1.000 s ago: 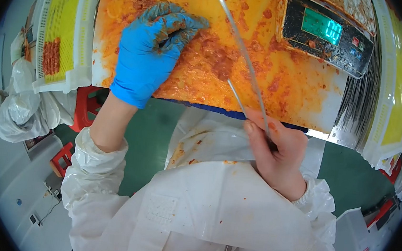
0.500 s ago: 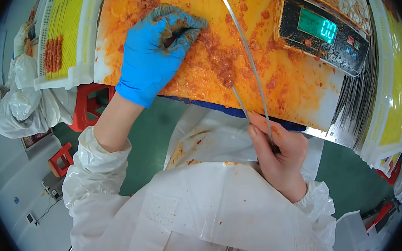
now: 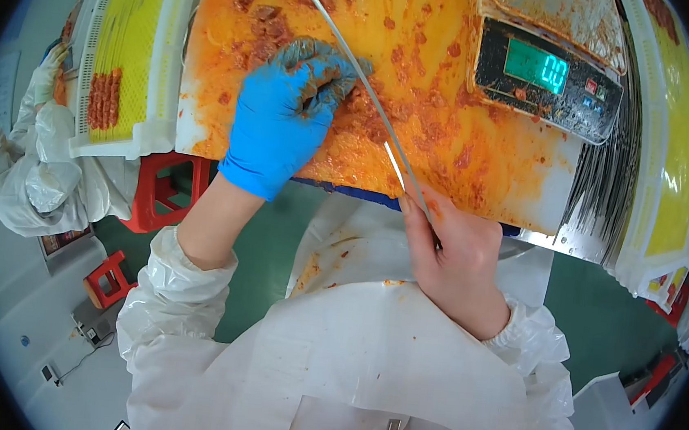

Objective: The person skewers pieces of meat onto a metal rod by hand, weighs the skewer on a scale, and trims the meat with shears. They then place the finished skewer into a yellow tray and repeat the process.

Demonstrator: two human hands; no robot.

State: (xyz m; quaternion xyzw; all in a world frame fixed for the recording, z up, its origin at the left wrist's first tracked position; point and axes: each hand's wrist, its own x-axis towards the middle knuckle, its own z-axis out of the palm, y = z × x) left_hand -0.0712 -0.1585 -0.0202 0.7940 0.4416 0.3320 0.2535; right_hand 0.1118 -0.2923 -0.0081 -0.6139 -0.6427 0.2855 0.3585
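Observation:
My left hand [image 3: 282, 128], in a blue glove smeared with meat paste, is curled closed over the cutting board [image 3: 549, 171]; what its fingers hold, if anything, is hidden. Bare and closed, my right hand [image 3: 459, 258] grips thin metal rods at the board's front edge. A long rod [image 3: 357, 69] slants up and left, its upper part passing over the gloved fingertips. The short one [image 3: 394, 167] points up-left with a bare tip. Reddish minced meat [image 3: 266, 32] lies beyond my left hand, with more spread across the orange-stained board.
A digital scale [image 3: 541, 81] stands at the board's upper right, beside a bundle of metal skewers [image 3: 601, 188]. Yellow racks [image 3: 134, 41] flank both sides, the left one holding meat skewers [image 3: 104, 100]. A co-worker's white sleeve [image 3: 51, 144] and red stools [image 3: 168, 193] are left.
My right hand and the rods have moved left, bringing the long rod across my left fingertips. The meat lump seen at the short rod's tip is no longer there. My left hand remains curled.

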